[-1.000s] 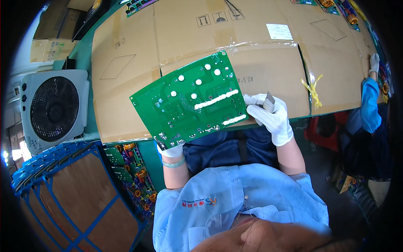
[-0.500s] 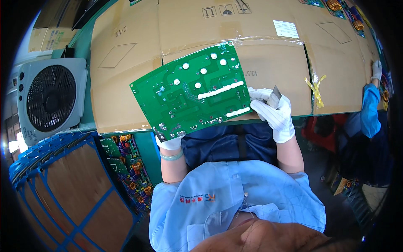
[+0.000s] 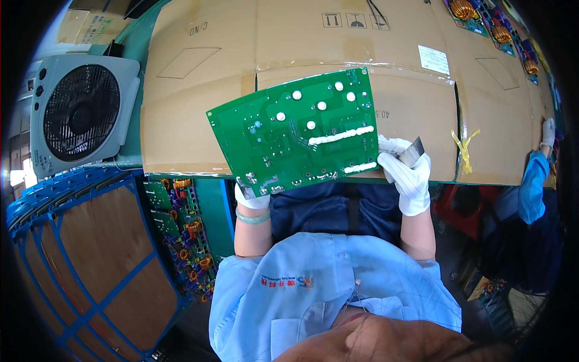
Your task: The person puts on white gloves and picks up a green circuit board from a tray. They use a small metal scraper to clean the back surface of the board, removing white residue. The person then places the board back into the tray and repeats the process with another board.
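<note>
Circuit board (image 3: 301, 130), green and solder side up, is held tilted above the cardboard-covered table (image 3: 199, 90). Left hand (image 3: 252, 194), gloved, pinches its lower left corner, fingers mostly hidden beneath. Right hand (image 3: 405, 175) steadies the lower right edge, fingers closed around a small metal block (image 3: 414, 151). A fan (image 3: 81, 111) stands to the left.

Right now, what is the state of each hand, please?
Left hand: closed on the lower corner of the green circuit board.
Right hand: holding a small grey block, fingers touching the board's right edge.
</note>
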Demonstrator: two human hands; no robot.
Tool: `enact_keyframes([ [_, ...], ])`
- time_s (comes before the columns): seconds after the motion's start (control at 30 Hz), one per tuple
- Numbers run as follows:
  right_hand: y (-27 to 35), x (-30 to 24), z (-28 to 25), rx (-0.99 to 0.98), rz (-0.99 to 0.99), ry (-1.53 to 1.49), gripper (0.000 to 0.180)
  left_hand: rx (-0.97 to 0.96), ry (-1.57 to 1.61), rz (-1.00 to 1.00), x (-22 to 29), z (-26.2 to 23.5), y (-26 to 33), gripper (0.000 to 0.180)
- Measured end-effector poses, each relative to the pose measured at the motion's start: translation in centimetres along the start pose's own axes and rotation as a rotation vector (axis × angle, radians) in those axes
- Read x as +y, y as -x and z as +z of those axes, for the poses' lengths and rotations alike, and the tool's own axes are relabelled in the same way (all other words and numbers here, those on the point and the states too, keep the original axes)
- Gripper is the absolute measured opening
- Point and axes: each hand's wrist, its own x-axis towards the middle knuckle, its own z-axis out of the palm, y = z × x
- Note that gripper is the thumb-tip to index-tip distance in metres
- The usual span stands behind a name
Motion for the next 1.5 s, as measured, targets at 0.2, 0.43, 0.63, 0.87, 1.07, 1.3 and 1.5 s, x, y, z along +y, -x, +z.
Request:
enact_keyframes([
  [0.2, 0.04, 0.06, -0.21, -0.027, -0.012, -0.044, 0.021, 0.083, -0.463, 0.007, -0.15, 0.90, 0.57, 0.035],
  [0.43, 0.20, -0.42, 0.08, 0.004, -0.019, 0.001, 0.017, 0.098, -0.518, 0.019, -0.27, 0.99, 0.74, 0.035],
  [0.63, 0.09, 0.11, -0.22, -0.029, -0.060, -0.015, 0.016, 0.101, -0.510, 0.021, -0.40, 0.99, 0.78, 0.036],
  [0.87, 0.14, -0.02, -0.14, -0.020, -0.053, -0.001, 0.017, 0.096, -0.507, 0.015, -0.48, 1.01, 0.68, 0.037],
  [1.07, 0.25, -0.11, -0.18, -0.018, -0.047, 0.029, 0.019, 0.101, -0.496, 0.010, -0.40, 1.08, 0.76, 0.037],
  [1.3, 0.29, -0.27, -0.24, -0.034, -0.070, 0.013, 0.019, 0.098, -0.480, -0.006, -0.02, 1.06, 0.58, 0.038],
  [1.5, 0.21, -0.07, -0.12, -0.032, -0.097, 0.021, 0.019, 0.103, -0.451, -0.023, 0.08, 1.19, 0.72, 0.039],
])
